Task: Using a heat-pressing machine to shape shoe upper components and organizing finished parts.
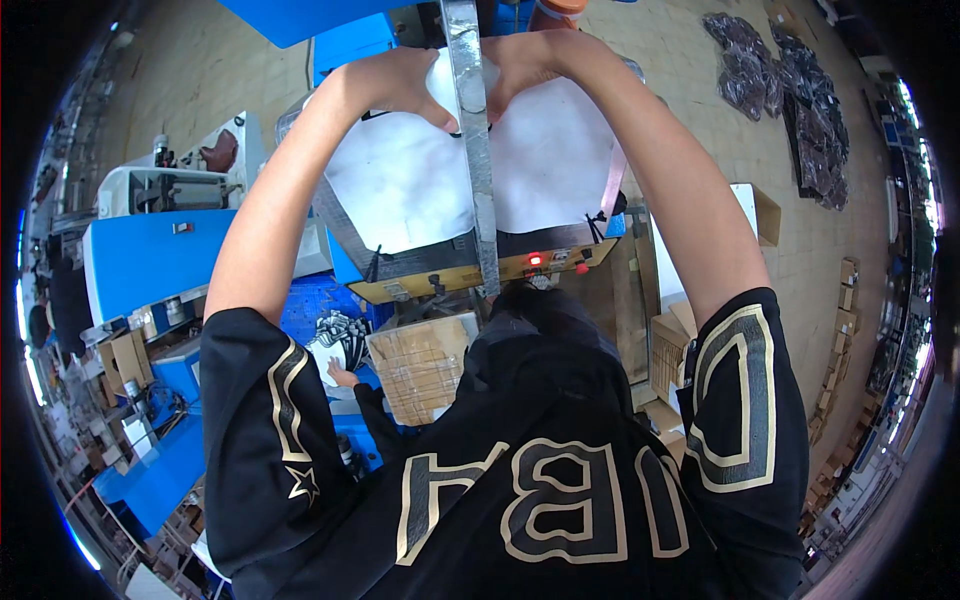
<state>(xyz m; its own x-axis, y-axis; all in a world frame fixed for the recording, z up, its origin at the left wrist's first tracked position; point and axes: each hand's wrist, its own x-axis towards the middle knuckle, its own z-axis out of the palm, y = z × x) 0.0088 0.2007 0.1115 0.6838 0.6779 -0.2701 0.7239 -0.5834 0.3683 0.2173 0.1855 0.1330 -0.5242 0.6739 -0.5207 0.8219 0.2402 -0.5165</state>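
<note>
Two white sheets, a left one [400, 185] and a right one [550, 160], lie over the dark top of a yellow-fronted machine [420, 284]. An upright-looking metal bar [470, 150] crosses between them. At the far edge of the left sheet, my left hand [408, 85] rests with its thumb spread from the fingers. My right hand [520, 65] is opposite, across the bar, its thumb pointing toward me on the right sheet. Small black bits show by both thumb tips. The bar hides part of the space between the hands, and some fingertips cannot be made out.
Black ties [597, 228] hang at the near corners, beside a lit red button [535, 260]. A taped cardboard box [425, 370] stands below. Another person's hand [343, 376] touches pale pieces at lower left. Blue machines [150, 255] stand left; dark bundles [815, 120] lie right.
</note>
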